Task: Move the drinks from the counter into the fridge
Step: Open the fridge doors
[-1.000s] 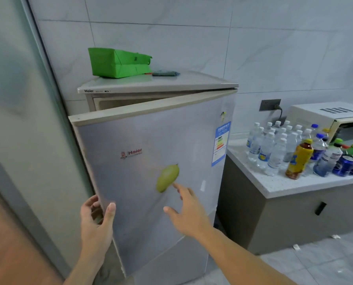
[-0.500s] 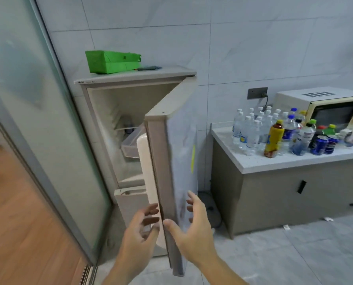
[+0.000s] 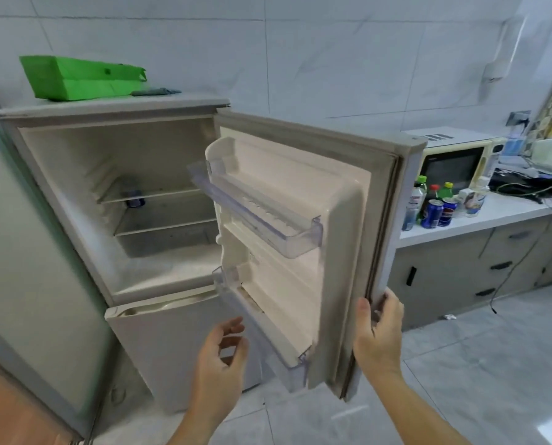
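White fridge door hides counter drinks

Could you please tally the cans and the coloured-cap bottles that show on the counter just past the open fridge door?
Green-capped bottles: 2 (second)
Red-capped bottles: 1
Blue cans: 2 (second)
Total: 5
The fridge door hides part of the counter, and the pale bottles further right are too blurred to count.

A bright green bag tops the cream-lined grey fridge; blue cans stand on the white counter.
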A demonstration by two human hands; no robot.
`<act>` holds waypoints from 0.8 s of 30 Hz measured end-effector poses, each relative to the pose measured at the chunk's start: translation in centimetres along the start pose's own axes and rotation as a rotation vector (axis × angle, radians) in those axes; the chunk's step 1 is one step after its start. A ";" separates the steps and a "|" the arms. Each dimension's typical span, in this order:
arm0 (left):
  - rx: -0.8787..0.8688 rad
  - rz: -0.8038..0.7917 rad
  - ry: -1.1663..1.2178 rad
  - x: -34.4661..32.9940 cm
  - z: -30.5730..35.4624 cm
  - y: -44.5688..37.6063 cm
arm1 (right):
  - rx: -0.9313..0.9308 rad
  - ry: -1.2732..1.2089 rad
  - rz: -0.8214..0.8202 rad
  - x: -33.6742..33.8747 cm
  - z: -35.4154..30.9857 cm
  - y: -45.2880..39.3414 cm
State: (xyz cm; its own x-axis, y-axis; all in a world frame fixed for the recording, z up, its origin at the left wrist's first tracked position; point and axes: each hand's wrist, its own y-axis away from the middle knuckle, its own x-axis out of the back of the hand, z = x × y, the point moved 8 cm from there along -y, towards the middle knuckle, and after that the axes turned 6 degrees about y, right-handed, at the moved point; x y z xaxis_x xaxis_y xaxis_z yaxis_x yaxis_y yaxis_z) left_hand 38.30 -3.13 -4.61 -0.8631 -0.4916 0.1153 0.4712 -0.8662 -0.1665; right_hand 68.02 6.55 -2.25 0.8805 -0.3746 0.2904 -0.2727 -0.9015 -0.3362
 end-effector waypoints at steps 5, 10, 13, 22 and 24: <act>-0.050 -0.060 0.010 -6.9 -0.5 -5.5 | -0.116 -0.017 0.120 2.1 3.7 -9.7; -0.072 -0.142 -0.045 -13.9 -0.3 -10.2 | -0.201 0.021 0.010 2.0 7.0 -19.8; -0.132 -0.213 -0.185 -17.8 -0.2 -11.7 | -0.264 0.057 -0.036 1.3 8.9 -24.5; -0.148 -0.432 -0.639 -30.0 -2.6 -13.0 | -0.271 -0.032 -0.129 -2.2 11.7 -34.2; -0.103 -0.430 -0.717 -32.2 -3.5 -13.3 | -0.235 -0.055 -0.199 -3.1 12.2 -35.8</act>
State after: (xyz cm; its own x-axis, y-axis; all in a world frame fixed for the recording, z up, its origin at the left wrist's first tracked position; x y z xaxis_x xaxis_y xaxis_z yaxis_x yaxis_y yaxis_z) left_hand 59.23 24.52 -9.59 -0.6226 -0.0882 0.7776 0.0788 -0.9956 -0.0499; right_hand 79.79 42.60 -2.04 0.9436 -0.1790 0.2785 -0.1692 -0.9838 -0.0591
